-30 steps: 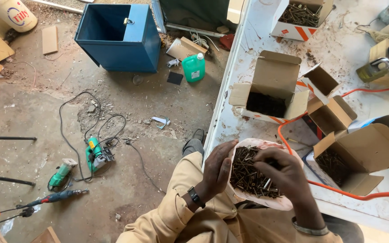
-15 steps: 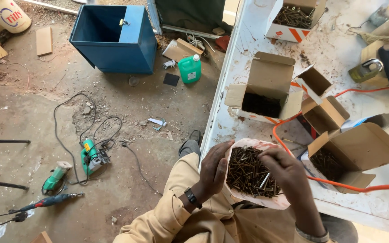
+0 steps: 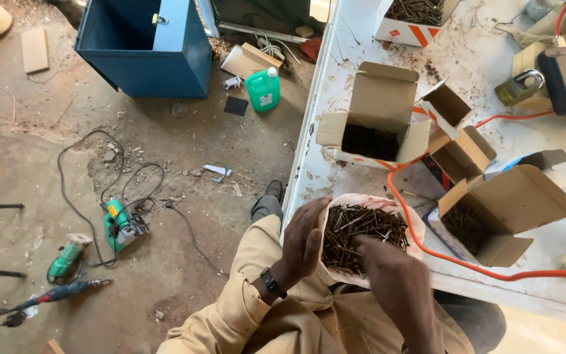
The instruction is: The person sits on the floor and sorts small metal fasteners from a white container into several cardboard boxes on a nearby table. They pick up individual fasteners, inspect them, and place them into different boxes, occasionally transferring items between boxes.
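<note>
The bag of screws [image 3: 361, 239] sits at the near edge of the white table [image 3: 492, 72], a thin pale plastic bag with its mouth rolled open and a loose heap of dark wood screws inside. It will likely handle as a slack, fairly heavy load: the film is soft and gives no shape of its own, the screw points could snag or pierce it, and the heap would shift if tipped, so the sound hold is a cupped palm against the side or under the base, not a pinch on the rim. The mouth faces up toward the camera; the bag's long axis runs roughly near to far across the table edge, while the screws lie in every direction with no common heading. The left hand [image 3: 304, 241] is open and flat, fingers together, pressed against the bag's left wall. The right hand [image 3: 378, 259] reaches into the heap from the near side; its fingertips are buried or blurred, so I cannot tell whether they are closed on any screws. An orange cable [image 3: 456, 260] loops just right of the bag, and beyond it stand open cardboard boxes [image 3: 378, 124] of screws.
</note>
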